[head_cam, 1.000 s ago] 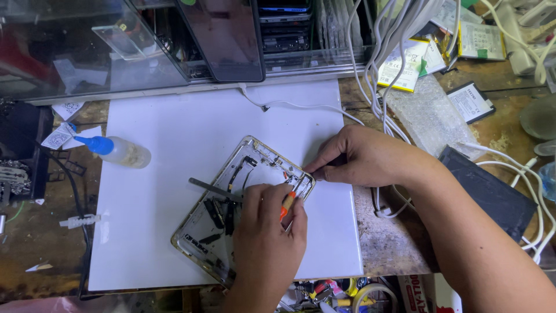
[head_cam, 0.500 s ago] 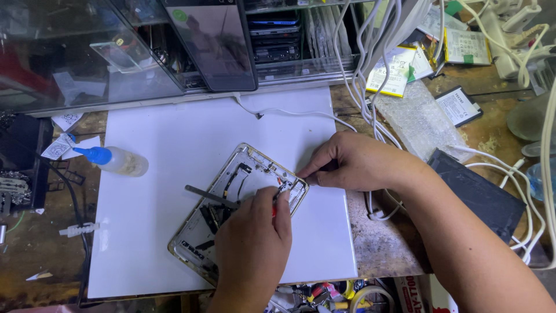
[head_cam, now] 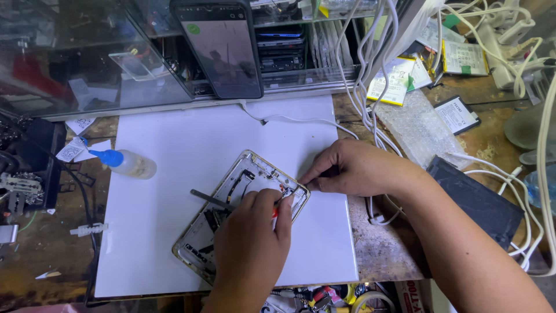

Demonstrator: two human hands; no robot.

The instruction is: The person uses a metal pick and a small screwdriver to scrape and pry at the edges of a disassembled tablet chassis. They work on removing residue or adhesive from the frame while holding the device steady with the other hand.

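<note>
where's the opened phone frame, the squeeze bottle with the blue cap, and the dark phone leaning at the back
opened phone frame [head_cam: 250, 171]: head view, on its upper gold edge
squeeze bottle [head_cam: 134, 165]: head view, on its clear body
dark phone [head_cam: 223, 49]: head view, on its screen

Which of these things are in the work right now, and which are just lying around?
In the work: opened phone frame, red-handled tool in left hand, right hand steadying the frame's corner, white mat.

Lying about: blue-capped bottle, leaning phone, white cables, dark panel.
</note>
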